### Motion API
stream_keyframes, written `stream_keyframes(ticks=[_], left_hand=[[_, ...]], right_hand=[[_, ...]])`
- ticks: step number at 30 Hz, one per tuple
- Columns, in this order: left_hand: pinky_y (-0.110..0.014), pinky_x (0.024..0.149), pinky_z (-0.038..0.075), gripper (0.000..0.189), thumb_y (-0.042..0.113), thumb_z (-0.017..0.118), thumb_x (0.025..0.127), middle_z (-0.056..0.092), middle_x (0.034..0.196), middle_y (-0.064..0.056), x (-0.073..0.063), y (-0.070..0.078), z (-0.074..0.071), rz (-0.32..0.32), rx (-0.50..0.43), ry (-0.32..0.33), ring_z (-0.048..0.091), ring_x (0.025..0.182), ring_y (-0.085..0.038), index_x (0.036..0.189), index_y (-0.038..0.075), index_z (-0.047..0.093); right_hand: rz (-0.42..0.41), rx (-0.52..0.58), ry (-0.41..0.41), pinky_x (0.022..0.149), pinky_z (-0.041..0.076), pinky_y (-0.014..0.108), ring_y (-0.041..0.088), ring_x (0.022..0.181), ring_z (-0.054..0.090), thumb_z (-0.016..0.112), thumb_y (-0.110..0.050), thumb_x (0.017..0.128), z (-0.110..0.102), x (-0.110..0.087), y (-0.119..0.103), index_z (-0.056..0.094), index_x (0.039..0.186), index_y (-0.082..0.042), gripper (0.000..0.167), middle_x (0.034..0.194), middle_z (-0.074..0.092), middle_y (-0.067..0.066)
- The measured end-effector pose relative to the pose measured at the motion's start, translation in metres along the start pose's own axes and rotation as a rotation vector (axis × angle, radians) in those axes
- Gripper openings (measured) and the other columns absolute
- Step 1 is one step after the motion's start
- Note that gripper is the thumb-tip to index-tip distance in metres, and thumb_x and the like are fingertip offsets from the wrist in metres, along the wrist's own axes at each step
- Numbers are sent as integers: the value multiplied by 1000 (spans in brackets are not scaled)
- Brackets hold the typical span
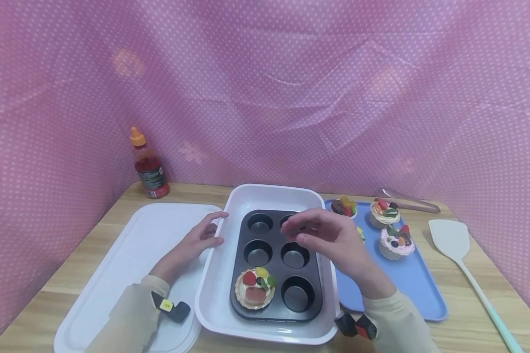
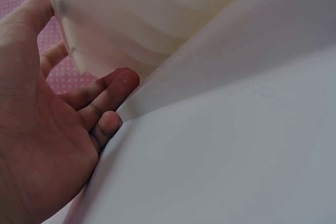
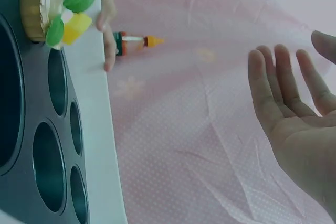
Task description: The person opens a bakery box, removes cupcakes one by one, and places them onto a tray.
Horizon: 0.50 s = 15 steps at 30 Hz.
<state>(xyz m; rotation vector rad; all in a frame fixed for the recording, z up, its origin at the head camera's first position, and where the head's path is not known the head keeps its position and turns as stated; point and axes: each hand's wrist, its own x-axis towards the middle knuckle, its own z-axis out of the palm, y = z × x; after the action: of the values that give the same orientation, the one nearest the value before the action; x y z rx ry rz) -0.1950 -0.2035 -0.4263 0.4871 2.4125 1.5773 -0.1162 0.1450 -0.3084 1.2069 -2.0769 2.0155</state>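
Note:
A black muffin pan (image 1: 276,272) lies inside a deep white tray (image 1: 267,336). One fruit-topped tart (image 1: 255,290) sits in its near left cup; the same tart shows at the upper left of the right wrist view. My left hand (image 1: 201,234) holds the tray's left rim, with two digits over the edge; in the left wrist view other fingertips (image 2: 125,81) are bent under it against the outer wall. Over the pan's right column hovers my right hand (image 1: 329,238), partly hiding the far right cup. Its fingers look relaxed and spread in the right wrist view, holding nothing.
On the right, a blue tray (image 1: 417,289) carries several decorated tarts (image 1: 396,242), one partly hidden by my right hand. Tongs (image 1: 410,200) lie behind it, a spatula (image 1: 457,250) beyond. At left are a white lid-like board (image 1: 115,274) and a sauce bottle (image 1: 150,169). Pink curtains enclose the table.

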Motion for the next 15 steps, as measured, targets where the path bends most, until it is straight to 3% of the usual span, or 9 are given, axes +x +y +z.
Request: stream_keyframes(ticks=[6,15], left_hand=[[-65,110,40,62,21,61,99,60,132,-24,-1,1,1,-10,-4,2,60,124,-37,154,25,33],[-67,109,40,62,23,62,98,58,135,-24,1,0,1,-6,17,13,57,128,-41,154,25,33]], right_hand=[[16,-18,-4,92,59,36,18,105,70,63,6,93,-2,0,-2,63,120,8,27,116,71,1],[43,-191,22,90,59,30,15,105,69,69,1,91,8,1,-2,67,120,-1,28,115,71,14]])
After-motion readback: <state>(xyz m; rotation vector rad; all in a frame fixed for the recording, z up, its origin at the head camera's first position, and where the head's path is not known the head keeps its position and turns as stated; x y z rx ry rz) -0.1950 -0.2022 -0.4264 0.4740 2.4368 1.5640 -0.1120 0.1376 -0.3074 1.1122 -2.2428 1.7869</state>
